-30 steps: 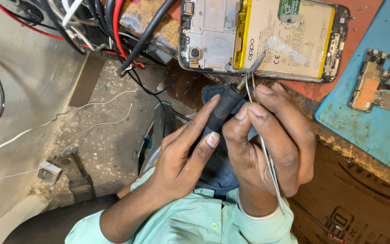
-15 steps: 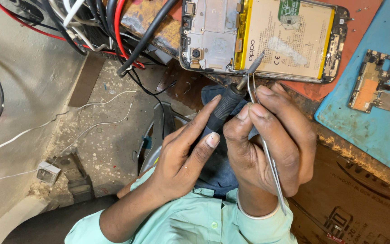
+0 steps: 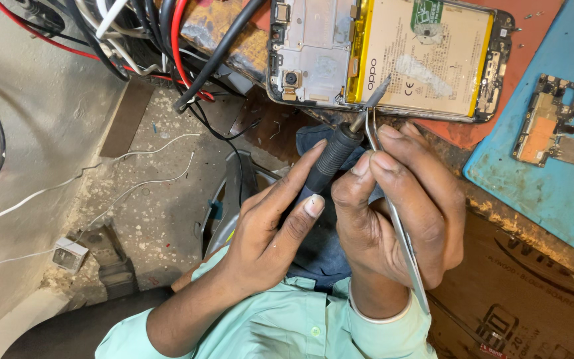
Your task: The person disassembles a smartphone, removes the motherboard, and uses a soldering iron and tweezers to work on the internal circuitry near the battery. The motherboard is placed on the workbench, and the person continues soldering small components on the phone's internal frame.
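1. Left hand (image 3: 270, 233): fingers closed around the black grip of a soldering iron (image 3: 340, 149), tip aimed at the lower edge of the opened smartphone (image 3: 386, 56).
2. Right hand (image 3: 400, 213): fingers pinched on metal tweezers (image 3: 393, 219), points meeting beside the iron tip.
3. Phone lies back-off on the orange mat (image 3: 533, 40), yellow battery (image 3: 420, 60) exposed.
4. Step in hand, apparently: working the joint below the battery. Any next contact calls for steady tips clear of the battery.
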